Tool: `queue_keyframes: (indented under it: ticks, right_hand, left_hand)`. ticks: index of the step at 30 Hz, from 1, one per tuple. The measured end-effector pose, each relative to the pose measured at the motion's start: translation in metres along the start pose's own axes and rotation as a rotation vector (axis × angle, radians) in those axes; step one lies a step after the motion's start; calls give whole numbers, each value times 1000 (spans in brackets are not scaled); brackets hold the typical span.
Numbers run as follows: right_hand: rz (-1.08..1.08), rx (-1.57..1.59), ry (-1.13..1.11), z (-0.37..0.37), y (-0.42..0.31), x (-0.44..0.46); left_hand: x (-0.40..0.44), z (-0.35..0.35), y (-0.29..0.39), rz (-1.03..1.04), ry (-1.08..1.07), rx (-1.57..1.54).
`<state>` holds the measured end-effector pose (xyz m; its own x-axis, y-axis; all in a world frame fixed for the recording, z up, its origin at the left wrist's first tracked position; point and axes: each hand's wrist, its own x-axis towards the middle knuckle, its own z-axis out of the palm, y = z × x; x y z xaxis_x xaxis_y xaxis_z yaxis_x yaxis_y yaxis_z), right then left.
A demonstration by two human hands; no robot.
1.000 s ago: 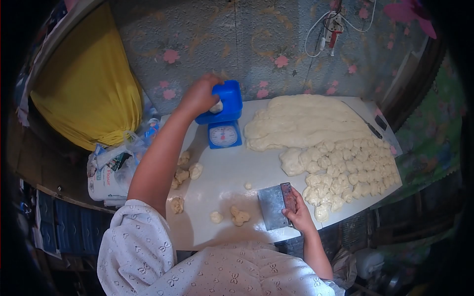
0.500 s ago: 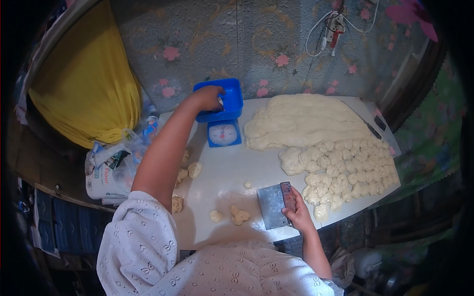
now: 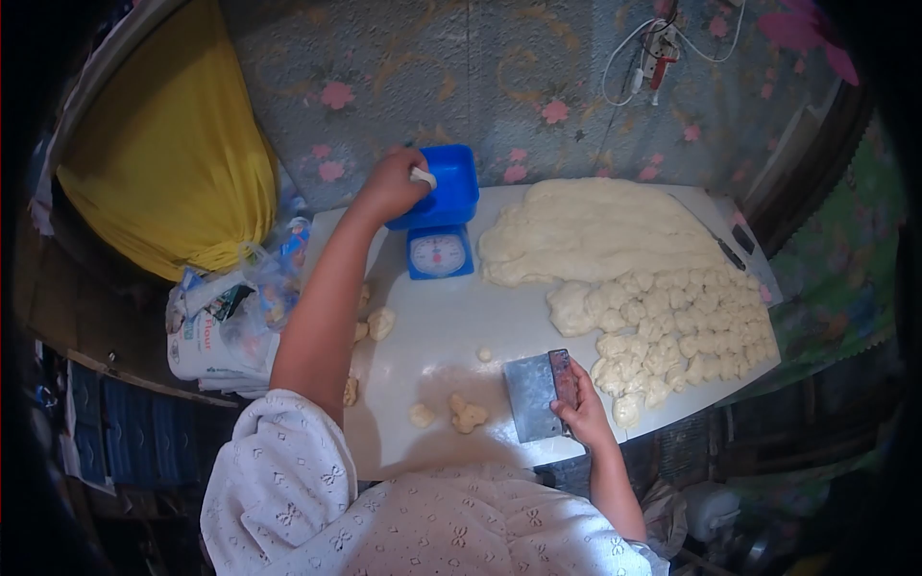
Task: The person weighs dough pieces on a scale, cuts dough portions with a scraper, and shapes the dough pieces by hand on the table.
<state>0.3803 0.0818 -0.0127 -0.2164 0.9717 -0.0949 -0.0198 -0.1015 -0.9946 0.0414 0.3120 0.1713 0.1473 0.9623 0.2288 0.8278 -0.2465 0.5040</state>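
Note:
My left hand (image 3: 395, 182) is closed on a small piece of dough (image 3: 423, 178) at the left rim of the blue weighing bowl (image 3: 455, 182). That bowl sits on a blue kitchen scale (image 3: 439, 253) with a round dial. In my right hand (image 3: 587, 415) is a dough scraper (image 3: 530, 398), its metal blade low over the table and its dark handle gripped. Left of the blade lie a lump of dough (image 3: 468, 413), a smaller dough piece (image 3: 422, 415) and a tiny dough ball (image 3: 484, 354). More dough pieces (image 3: 381, 324) are beside my left forearm, which partly hides them.
A large dough slab (image 3: 605, 230) covers the table's back right, with rows of cut dough pieces (image 3: 682, 326) in front. A knife (image 3: 728, 252) lies by the slab's right edge. Plastic bags and a flour sack (image 3: 206, 336) stand left. A power strip (image 3: 660, 48) hangs on the wall.
My left hand has risen from inside the bowl to its left rim, with the dough piece now visible in its fingers. The right hand keeps the scraper in nearly the same place.

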Motion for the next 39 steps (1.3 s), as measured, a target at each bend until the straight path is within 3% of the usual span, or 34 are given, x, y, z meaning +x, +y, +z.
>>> queue_keyframes:
  ticks: [1, 2, 4, 6, 8, 10, 12, 15, 20, 22, 23, 25, 29, 32, 35, 38, 39]
  right_hand:
    - [-4, -3, -3, 0, 1, 0]
    - [-9, -5, -6, 0, 1, 0]
    - [2, 11, -8, 0, 1, 0]
    - [12, 28, -6, 0, 1, 0]
    - [-20, -23, -6, -1, 2, 1]
    - [5, -19, -1, 0, 0, 1]
    - [28, -22, -1, 3, -7, 0]
    - [99, -9, 9, 8, -15, 4]
    - [-23, -162, -1, 20, -28, 17]
    - [-8, -181, -10, 28, -42, 19]
    - [6, -197, -20, 32, -49, 19]
    - [19, -220, -36, 40, -61, 19]
    - [-39, -341, -71, 52, -73, 21]
    - [-83, -351, -42, 55, -72, 25]
    - [-15, -296, -34, 57, -73, 24]
    - [7, -325, -44, 57, -74, 20]
    - [9, -326, -44, 57, -74, 19]
  left_hand:
    - [-10, 0, -2, 55, 138, -108]
    - [-22, 0, -3, 54, 137, -107]
    - [-57, 4, -1, 38, 125, -742]
    - [-104, 15, 18, -22, 104, -1015]
    - [-147, 67, -17, -130, 46, -978]
    - [-187, 95, -31, 68, -228, -613]
    - [-220, 120, -47, 106, -365, -332]
    - [-240, 113, -37, 83, -251, -301]
    - [-248, 123, -43, 14, -112, -302]
    - [-249, 122, -39, -76, 58, -196]
    - [-250, 122, -42, -76, 56, -198]
    - [-252, 120, -50, 86, 52, 118]
    - [-255, 114, -42, -8, 34, 3]
    - [-254, 109, -35, -63, 170, -106]
    - [-262, 91, -25, 65, 147, 28]
    - [-270, 75, -11, 103, -487, -141]
    - [-273, 78, -11, 102, -488, -143]
